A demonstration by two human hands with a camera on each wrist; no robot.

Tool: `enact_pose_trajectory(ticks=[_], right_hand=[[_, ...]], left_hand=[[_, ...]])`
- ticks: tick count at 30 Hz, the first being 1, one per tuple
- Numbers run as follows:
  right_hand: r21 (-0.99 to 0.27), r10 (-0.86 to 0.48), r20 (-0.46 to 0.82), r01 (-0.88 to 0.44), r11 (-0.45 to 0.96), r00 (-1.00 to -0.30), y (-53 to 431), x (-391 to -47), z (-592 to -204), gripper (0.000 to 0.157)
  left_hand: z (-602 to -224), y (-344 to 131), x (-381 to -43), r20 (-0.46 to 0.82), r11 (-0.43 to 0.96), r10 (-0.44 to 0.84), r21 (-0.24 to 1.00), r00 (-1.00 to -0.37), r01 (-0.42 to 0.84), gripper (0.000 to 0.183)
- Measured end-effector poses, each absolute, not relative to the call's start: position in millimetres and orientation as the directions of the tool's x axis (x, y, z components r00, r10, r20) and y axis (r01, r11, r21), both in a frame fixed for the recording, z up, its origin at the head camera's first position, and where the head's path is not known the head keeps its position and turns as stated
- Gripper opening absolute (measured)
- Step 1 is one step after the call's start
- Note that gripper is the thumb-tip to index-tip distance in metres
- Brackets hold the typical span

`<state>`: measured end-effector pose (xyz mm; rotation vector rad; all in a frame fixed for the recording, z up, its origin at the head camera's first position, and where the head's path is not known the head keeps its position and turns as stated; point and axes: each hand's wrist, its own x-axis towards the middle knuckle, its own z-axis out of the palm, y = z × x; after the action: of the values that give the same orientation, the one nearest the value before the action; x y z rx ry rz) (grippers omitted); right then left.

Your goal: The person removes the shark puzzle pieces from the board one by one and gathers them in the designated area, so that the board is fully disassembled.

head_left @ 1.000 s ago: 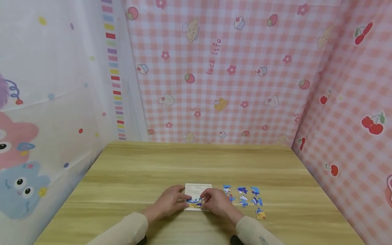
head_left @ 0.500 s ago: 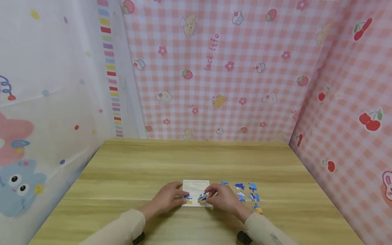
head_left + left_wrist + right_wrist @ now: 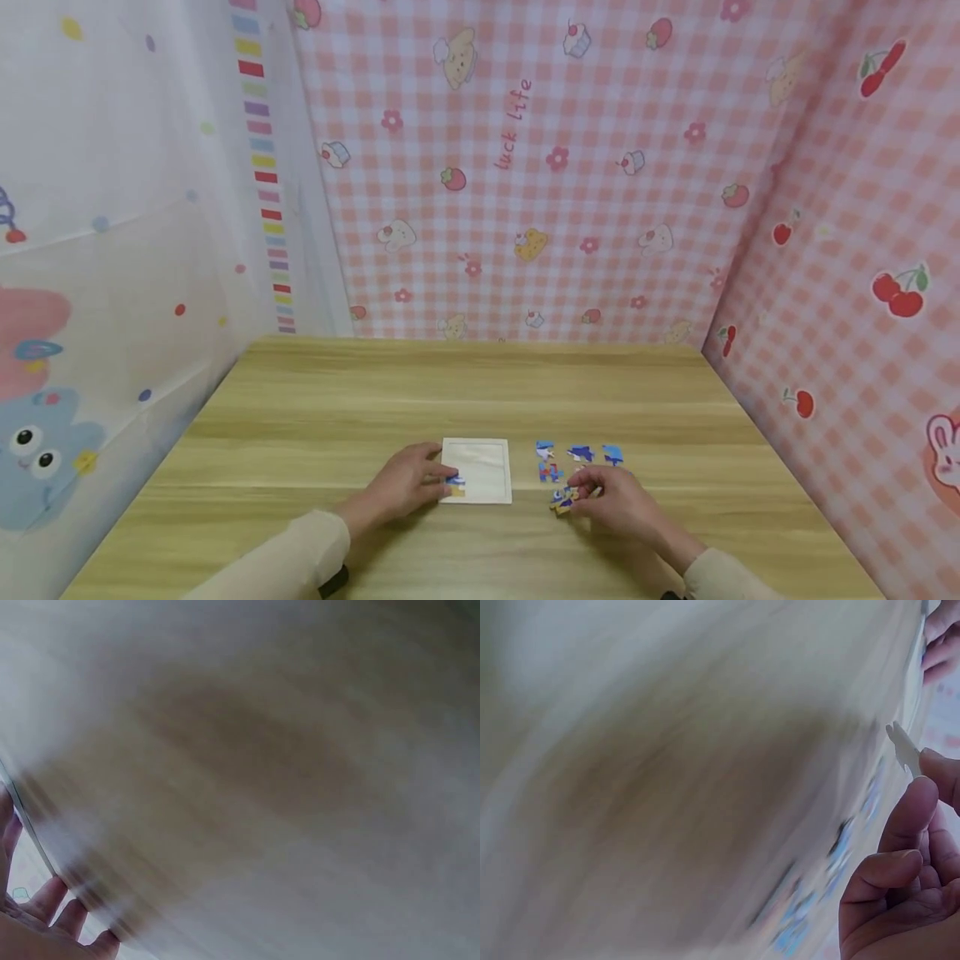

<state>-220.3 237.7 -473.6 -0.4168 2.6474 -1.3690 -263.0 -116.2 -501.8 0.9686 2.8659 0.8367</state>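
In the head view, a white puzzle tray [image 3: 483, 475] lies flat on the table with one blue-and-yellow puzzle piece [image 3: 457, 485] in its lower left corner. My left hand [image 3: 405, 483] rests at the tray's left edge, its fingertips reaching over the rim and touching that corner. To the right of the tray, my right hand [image 3: 618, 502] pinches a blue-and-yellow puzzle piece [image 3: 561, 501] between thumb and finger. The right wrist view shows this puzzle piece [image 3: 904, 750] nearly edge-on, apart from the table.
Several loose puzzle pieces [image 3: 580, 453] lie in rows right of the tray, some hidden behind my right hand. The wood-grain table [image 3: 450, 383] stretches back to a pink checked cloth [image 3: 480, 200]. White and pink cloths hang at the sides.
My right hand has lifted the pinched puzzle piece out of the tray and carried it right, to the front of the loose pieces. My left hand has stayed at the tray edge.
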Motion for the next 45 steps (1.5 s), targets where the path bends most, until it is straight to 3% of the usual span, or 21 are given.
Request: enact_pose_trajectory(ticks=[16,24,29,36,40,45], right_hand=[[-0.757,-0.29,-0.058,-0.147,0.637,-0.955,265.3,-227.8,-484.1,0.027],[-0.73,-0.303,-0.003,-0.205,0.652,-0.953,253.4,-231.1,-484.1,0.029],[-0.726,-0.318,0.031,-0.24,0.645,-0.948,224.8,-232.0,-473.5,0.024],[-0.783,-0.374,0.007,-0.238,0.575,-0.927,145.0,-248.2,-473.9,0.025],[-0.835,-0.383,-0.043,-0.177,0.521,-0.923,109.9,-252.2,-482.5,0.029],[-0.81,-0.353,-0.025,-0.188,0.556,-0.935,93.6,-251.6,-494.5,0.031]], left_hand=[[-494.9,-131.2,-261.8,0.148,0.679,0.55,0.494,-0.822,0.543,0.031],[-494.6,-132.7,-260.3,0.132,0.678,0.549,0.508,-0.826,0.531,0.032],[-496.4,-125.6,-260.2,0.117,0.678,0.549,0.517,-0.827,0.523,0.032],[-498.2,-124.3,-261.9,0.114,0.676,0.541,0.531,-0.833,0.511,0.03],[-499.3,-123.0,-262.7,0.148,0.665,0.565,0.502,-0.812,0.553,0.031],[-499.7,-122.2,-263.9,0.173,0.648,0.594,0.475,-0.785,0.595,0.032]])
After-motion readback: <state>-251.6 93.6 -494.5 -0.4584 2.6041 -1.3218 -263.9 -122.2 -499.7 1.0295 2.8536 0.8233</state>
